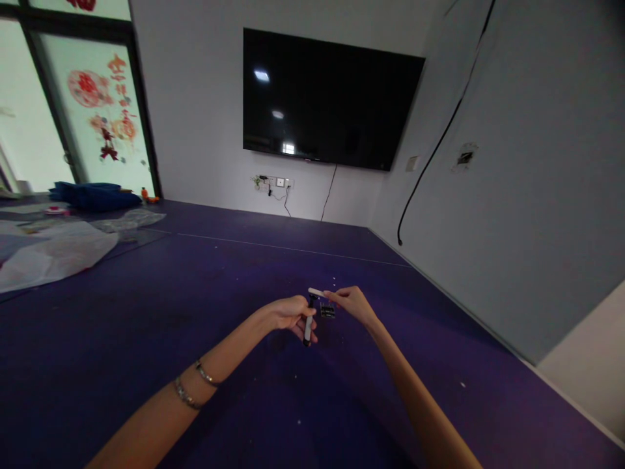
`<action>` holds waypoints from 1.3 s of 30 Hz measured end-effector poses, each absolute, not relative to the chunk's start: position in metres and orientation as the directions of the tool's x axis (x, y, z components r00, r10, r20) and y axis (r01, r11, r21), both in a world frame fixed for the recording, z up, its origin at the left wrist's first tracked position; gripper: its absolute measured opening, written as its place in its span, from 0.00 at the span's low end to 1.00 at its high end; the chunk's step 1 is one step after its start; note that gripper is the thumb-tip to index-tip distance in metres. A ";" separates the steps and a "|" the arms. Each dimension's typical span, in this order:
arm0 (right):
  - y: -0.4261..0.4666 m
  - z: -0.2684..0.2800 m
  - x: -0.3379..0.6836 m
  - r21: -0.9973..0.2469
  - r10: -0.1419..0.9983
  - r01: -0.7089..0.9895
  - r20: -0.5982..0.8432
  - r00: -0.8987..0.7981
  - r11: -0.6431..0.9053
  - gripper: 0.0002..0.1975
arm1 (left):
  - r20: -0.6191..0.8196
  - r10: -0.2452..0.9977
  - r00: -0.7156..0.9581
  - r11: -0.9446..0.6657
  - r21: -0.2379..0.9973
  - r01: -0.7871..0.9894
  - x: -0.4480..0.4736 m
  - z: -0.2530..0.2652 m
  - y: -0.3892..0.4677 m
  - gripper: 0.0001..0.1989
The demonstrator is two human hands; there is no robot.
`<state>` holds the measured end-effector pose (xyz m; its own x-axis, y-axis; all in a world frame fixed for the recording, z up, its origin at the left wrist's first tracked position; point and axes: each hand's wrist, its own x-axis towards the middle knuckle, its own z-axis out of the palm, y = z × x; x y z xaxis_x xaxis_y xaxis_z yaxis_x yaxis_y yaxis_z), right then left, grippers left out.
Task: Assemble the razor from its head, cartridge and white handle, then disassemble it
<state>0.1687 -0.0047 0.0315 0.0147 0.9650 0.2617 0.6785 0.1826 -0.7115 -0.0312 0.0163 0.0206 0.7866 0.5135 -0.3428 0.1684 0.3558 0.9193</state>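
My left hand [294, 312] is closed around the grey and black handle of what looks like a razor [308, 329], held nearly upright over the floor. Across the top of its black neck lies a slim white strip [316, 292]. My right hand [355, 302] pinches the right end of this strip between thumb and fingers. Whether the strip is attached to the handle or only touches it, I cannot tell. Just below the right fingertips, a small black piece with pale markings [327, 311] lies on the purple floor [215, 384].
White plastic sheeting [63, 254] and a dark blue cloth heap [95, 196] lie on the left, near a glass door [97, 111]. A television [327, 101] hangs on the far wall above sockets [280, 182]. A black cable [439, 140] dangles along the right wall.
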 end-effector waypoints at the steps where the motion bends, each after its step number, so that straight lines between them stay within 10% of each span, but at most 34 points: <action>1: -0.003 0.029 0.170 -0.711 0.965 0.680 0.263 0.022 0.178 0.24 | -0.351 0.507 0.787 0.358 0.917 0.177 -0.031 0.020 0.016 0.08; 39: 0.006 0.013 0.184 -0.752 0.977 0.627 0.202 -0.074 0.203 0.26 | -0.372 0.514 0.773 0.383 0.906 0.181 -0.032 0.014 0.016 0.05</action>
<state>0.1843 0.0060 0.0130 -0.0737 0.9767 0.2016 0.6270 0.2026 -0.7522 -0.0323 0.0158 0.0137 0.7726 0.5142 -0.3723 0.1812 0.3834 0.9056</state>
